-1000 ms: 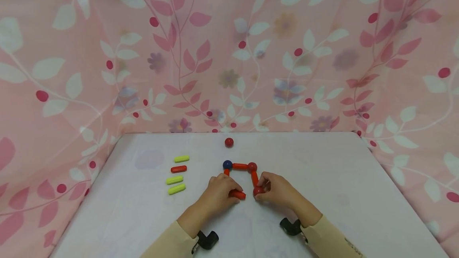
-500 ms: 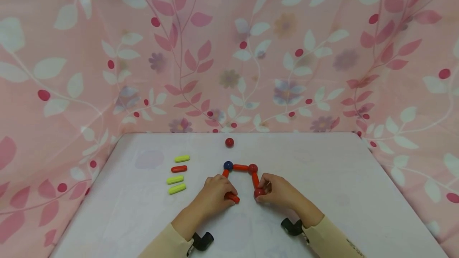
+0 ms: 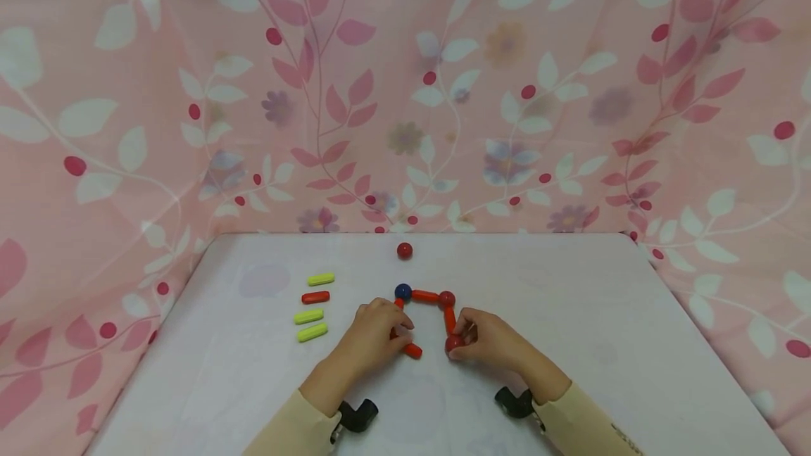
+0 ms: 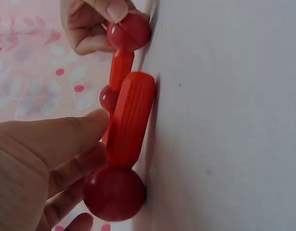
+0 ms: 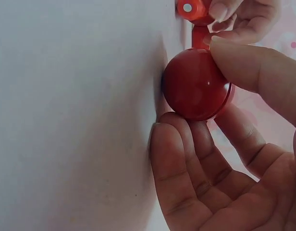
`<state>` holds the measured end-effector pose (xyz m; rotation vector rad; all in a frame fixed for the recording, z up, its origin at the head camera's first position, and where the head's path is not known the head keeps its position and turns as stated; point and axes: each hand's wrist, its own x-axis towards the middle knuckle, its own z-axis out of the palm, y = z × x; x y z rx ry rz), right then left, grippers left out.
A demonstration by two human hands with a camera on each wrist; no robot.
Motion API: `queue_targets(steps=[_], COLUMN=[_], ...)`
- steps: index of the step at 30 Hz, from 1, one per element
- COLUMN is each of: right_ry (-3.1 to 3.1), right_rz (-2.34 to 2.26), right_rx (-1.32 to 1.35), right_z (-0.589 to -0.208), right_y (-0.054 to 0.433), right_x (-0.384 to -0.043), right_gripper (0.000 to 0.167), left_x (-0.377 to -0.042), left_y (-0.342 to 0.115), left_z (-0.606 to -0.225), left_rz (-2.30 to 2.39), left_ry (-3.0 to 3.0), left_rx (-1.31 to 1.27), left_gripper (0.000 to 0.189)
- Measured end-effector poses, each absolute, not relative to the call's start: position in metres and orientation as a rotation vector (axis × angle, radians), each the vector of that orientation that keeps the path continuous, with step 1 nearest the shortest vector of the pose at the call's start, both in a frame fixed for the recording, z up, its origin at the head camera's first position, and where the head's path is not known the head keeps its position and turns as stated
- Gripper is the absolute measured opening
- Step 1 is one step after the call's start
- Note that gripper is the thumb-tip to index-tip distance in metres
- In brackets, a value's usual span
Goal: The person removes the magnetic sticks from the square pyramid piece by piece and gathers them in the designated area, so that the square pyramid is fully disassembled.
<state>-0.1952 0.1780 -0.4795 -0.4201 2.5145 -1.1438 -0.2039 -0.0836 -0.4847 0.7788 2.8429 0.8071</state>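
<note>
In the head view, a frame of red magnetic rods and balls lies on the table, with a blue ball [image 3: 403, 292] and a red ball [image 3: 446, 298] at its far corners. My left hand [image 3: 374, 333] pinches the near-left red rod [image 4: 132, 120] beside its dark red ball [image 4: 114, 193], which the hand hides in the head view. The rod's other end is free and points toward the right hand. My right hand [image 3: 491, 336] grips the red ball [image 5: 196, 84] at the near right, joined to the right-side rod [image 3: 450, 319].
Left of the frame lie loose yellow rods [image 3: 312, 332] and one red rod [image 3: 315, 297]. A single red ball [image 3: 405, 250] sits near the far edge of the white table [image 3: 570, 287]. Behind it hangs a pink floral curtain [image 3: 405, 139].
The left hand has shifted left with its rod, whose free end has swung nearer me and away from the right-hand ball. The right hand has barely moved and still holds its ball.
</note>
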Motion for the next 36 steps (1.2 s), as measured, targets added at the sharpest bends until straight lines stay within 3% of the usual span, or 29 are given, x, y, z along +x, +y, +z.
queue_targets(steps=[14,24,36], right_ry=[2.448,2.427,2.530], right_rz=[-1.122,-1.167,-1.139], right_rx=[-0.527,-0.576,-0.505], right_z=[-0.479,-0.485,-0.484], right_y=[0.182,0.185,0.186], right_x=[-0.196,-0.196,-0.197], right_gripper=[0.027,0.026,0.027], left_x=[-0.209,-0.224,-0.231], left_y=[-0.082,-0.056,-0.071], left_z=[-0.470,-0.467,-0.476], left_rz=[0.893,0.868,0.863], left_ry=[2.733,2.752,2.839], left_rx=[0.599,0.657,0.527], left_gripper=[0.015,0.021,0.029])
